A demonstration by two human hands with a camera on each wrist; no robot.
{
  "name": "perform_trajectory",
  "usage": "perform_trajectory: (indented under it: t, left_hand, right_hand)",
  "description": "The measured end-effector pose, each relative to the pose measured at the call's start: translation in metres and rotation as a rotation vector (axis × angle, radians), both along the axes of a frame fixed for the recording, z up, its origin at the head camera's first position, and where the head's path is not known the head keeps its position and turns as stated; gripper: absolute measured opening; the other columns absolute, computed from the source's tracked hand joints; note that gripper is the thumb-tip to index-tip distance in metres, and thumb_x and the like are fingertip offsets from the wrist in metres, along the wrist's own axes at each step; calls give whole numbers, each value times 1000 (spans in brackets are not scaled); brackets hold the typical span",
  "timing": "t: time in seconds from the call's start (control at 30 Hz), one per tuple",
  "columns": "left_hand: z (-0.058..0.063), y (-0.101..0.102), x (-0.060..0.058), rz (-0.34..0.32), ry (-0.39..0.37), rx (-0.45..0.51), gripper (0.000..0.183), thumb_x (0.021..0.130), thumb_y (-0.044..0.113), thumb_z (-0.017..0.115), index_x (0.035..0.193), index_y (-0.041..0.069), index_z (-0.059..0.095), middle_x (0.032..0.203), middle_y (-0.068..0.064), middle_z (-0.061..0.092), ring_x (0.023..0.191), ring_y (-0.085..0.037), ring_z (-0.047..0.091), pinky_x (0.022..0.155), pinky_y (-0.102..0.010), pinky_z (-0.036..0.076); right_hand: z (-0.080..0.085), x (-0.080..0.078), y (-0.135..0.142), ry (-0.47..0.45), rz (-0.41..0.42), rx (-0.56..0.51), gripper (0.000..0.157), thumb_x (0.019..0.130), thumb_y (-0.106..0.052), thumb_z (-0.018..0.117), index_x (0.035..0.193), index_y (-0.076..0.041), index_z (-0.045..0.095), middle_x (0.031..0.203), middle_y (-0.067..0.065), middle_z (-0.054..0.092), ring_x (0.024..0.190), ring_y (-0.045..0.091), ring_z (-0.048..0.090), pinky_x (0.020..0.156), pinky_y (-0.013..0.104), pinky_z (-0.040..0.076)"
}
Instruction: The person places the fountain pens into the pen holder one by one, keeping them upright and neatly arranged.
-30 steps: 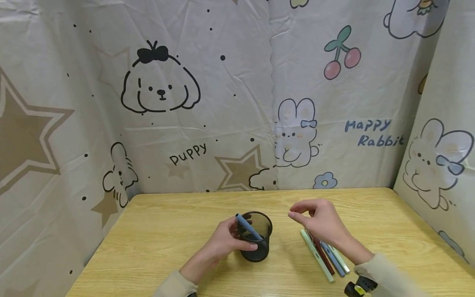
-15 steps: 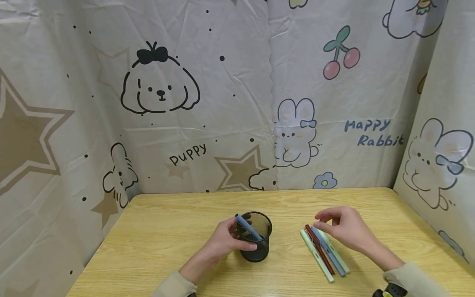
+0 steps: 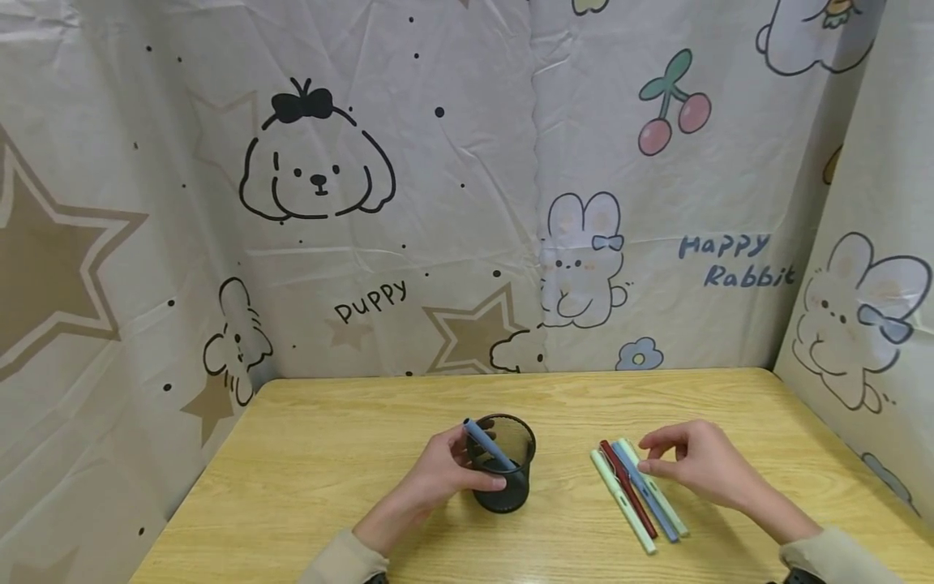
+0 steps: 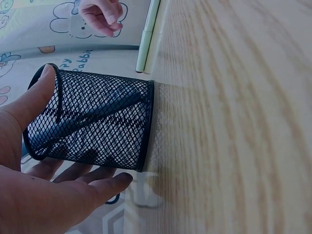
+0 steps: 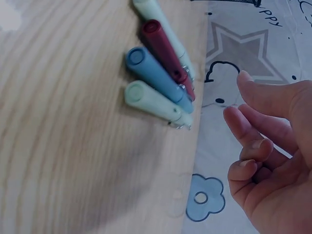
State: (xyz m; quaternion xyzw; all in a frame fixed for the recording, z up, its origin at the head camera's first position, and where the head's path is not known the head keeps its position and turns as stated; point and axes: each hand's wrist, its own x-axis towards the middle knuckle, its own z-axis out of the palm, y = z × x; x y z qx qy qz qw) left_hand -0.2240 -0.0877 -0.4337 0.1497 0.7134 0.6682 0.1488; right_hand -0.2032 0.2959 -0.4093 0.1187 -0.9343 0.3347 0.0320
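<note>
A black mesh pen holder (image 3: 505, 496) stands upright on the table, and my left hand (image 3: 447, 472) grips it from the left side, thumb in front and fingers behind. Inside it one blue pen (image 3: 485, 442) leans toward the upper left. To the right lie two pale green pens, a near-left one (image 3: 624, 504) and a right one (image 3: 670, 501), with a dark red pen (image 3: 633, 496) and a blue pen (image 3: 649, 493) between them. My right hand (image 3: 702, 464) hovers just beside the right green pen; its thumb and index finger are apart and hold nothing.
The wood-grain table (image 3: 350, 438) ends at a cloth backdrop (image 3: 467, 162) with cartoon prints at the back and both sides. In the right wrist view, the capped pens lie close together near the table edge.
My right hand has moved right and a little toward me, from above the top ends of the pens to the right green pen. The left hand and pen holder stay put.
</note>
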Motion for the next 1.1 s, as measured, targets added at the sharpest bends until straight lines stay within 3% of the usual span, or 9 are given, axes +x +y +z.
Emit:
perform_trajectory:
  t: [0.47, 1.1]
  left_hand:
    - [0, 1, 0, 4, -5, -4, 81, 81, 2, 91, 153, 5, 54, 149, -21, 57, 134, -40, 56, 111, -52, 46]
    - [-2, 0, 0, 3, -4, -4, 82, 81, 2, 91, 154, 5, 53, 148, -20, 57, 134, -40, 56, 111, -52, 46]
  right_hand:
    - [-16, 3, 26, -57, 18, 56, 35, 82, -23, 92, 107, -2, 81, 79, -9, 67, 60, 9, 43, 51, 25, 36]
    - [-27, -1, 30, -111, 109, 7, 33, 78, -20, 94, 103, -1, 81, 78, -8, 70, 70, 9, 57, 58, 26, 47]
